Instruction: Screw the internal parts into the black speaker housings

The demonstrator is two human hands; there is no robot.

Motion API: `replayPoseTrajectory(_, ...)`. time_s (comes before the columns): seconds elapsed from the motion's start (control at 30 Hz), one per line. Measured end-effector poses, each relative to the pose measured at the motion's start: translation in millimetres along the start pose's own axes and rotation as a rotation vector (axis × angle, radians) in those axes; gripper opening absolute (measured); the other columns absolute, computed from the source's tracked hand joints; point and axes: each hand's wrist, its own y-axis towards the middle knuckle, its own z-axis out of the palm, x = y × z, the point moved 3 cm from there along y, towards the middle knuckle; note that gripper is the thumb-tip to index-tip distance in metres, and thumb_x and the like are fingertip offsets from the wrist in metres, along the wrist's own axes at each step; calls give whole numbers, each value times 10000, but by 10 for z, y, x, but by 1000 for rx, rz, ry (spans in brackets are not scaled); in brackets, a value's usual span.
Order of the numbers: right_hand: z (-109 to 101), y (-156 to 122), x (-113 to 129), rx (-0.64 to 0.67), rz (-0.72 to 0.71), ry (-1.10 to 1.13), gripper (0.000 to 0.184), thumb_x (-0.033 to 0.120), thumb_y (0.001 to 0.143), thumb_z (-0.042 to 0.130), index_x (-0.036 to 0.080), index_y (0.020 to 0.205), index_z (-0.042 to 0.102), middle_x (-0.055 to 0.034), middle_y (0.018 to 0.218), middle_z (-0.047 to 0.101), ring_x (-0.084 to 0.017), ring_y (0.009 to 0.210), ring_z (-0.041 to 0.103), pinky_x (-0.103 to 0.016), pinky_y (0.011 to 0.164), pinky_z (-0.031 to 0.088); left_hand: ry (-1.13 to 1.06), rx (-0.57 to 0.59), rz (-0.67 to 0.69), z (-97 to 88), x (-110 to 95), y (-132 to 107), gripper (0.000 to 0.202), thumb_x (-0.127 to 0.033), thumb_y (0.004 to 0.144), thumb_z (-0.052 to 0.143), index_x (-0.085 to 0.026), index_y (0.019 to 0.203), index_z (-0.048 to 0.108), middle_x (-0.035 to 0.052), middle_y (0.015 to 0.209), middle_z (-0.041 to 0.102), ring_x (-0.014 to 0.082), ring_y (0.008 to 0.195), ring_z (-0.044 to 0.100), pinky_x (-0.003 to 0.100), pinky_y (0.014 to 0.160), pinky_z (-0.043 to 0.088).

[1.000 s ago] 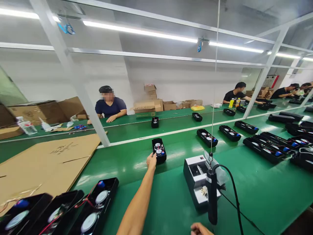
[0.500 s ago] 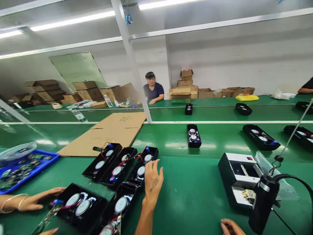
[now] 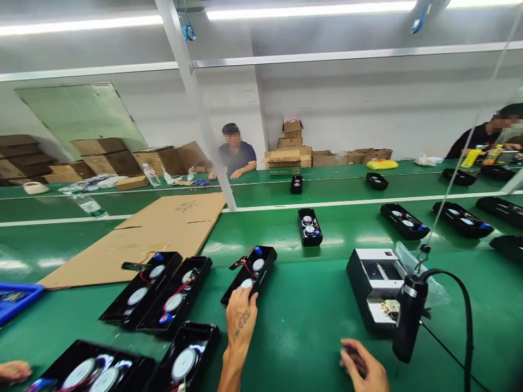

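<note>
My left hand, with a mark on its back, grips the near end of a black speaker housing. Two white round speakers, red wires and a small circuit board show in that housing. To its left, two similar housings lie side by side, touching. Closer to me is another open housing, with a wider one beside it. My right hand hovers low over the green bench, fingers curled round something small and dark that I cannot make out.
A white and black device stands at right, with a black electric screwdriver hanging before it. More housings sit on the green belt. Flat cardboard and a blue tray lie left. A co-worker's hand is lower left.
My left hand has drawn one speaker housing rightward, away from the two beside it. My right hand has come further into view. The camera has turned right; a second co-worker shows more.
</note>
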Motion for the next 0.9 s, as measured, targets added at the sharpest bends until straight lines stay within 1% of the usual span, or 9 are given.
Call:
replayPoseTrajectory(0.07, 292, 77, 106, 119, 40, 142, 735, 816, 809, 797, 225, 1246, 825, -197, 1156, 853, -344, 896, 862, -429, 803, 728, -33, 37, 62, 90, -225, -177, 300, -312, 1080, 466, -260, 1080, 761, 95, 1001, 750, 272, 991, 731, 408, 912, 618)
replayPoseTrajectory(0.13, 610, 177, 244, 173, 49, 263, 811, 765, 834, 813, 262, 1463, 714, -233, 1432, 754, -381, 1104, 840, -508, 908, 712, -64, 77, 127, 218, -450, -404, 331, -316, 1093, 448, -261, 1117, 773, 110, 1033, 762, 274, 989, 745, 422, 902, 637)
replayPoseTrajectory(0.27, 1067, 389, 447, 196, 40, 346, 921, 524, 819, 882, 272, 1635, 537, -199, 1505, 711, -396, 1254, 779, -578, 1048, 654, -115, 178, 271, 504, -794, -875, 325, -246, 1045, 495, -297, 1102, 811, 117, 979, 791, 275, 930, 776, 417, 841, 678)
replayPoseTrajectory(0.33, 1098, 494, 498, 201, 60, 332, 945, 337, 772, 838, 240, 1653, 512, -176, 1511, 714, -377, 1276, 768, -566, 1106, 624, -156, 250, 380, 541, -855, -1064, 313, -254, 1027, 550, -337, 1171, 815, 105, 971, 808, 281, 963, 789, 421, 866, 697)
replayPoseTrajectory(0.43, 933, 694, 657, 332, 31, 247, 920, 175, 633, 682, 200, 1552, 642, -142, 1498, 737, -358, 1370, 716, -528, 1195, 553, -240, 354, 511, 342, -749, -1222, 413, -286, 1050, 550, -403, 1395, 744, 89, 1116, 823, 298, 1182, 766, 484, 1053, 668)
replayPoseTrajectory(0.57, 697, 985, 1021, 808, -31, -66, 850, 149, 599, 552, 207, 1417, 773, -67, 1344, 827, -339, 1301, 744, -437, 1100, 583, -255, 308, 385, -101, -411, -1088, 457, -301, 1074, 506, -461, 1457, 698, 60, 1252, 785, 308, 1361, 686, 555, 1196, 585)
replayPoseTrajectory(0.63, 675, 1099, 1166, 1006, -113, -300, 826, 140, 635, 543, 220, 1423, 778, -41, 1262, 855, -303, 1161, 789, -341, 953, 606, -282, 265, 302, -180, -332, -949, 428, -349, 1070, 517, -465, 1438, 703, 52, 1366, 740, 327, 1482, 595, 605, 1269, 512)
replayPoseTrajectory(0.73, 781, 1201, 1241, 1209, -182, -482, 735, 112, 640, 614, 238, 1329, 839, -3, 1052, 890, -243, 923, 802, -240, 741, 565, -414, 293, 229, -60, -374, -822, 390, -431, 1046, 530, -501, 1390, 702, 0, 1532, 650, 340, 1606, 461, 637, 1317, 446)
replayPoseTrajectory(0.9, 985, 1218, 1199, 1269, -218, -516, 606, 39, 597, 647, 253, 1099, 912, 28, 908, 884, -213, 786, 793, -220, 646, 539, -568, 414, 107, 239, -486, -882, 324, -455, 1018, 530, -603, 1198, 755, -126, 1508, 671, 303, 1581, 509, 549, 1290, 496)
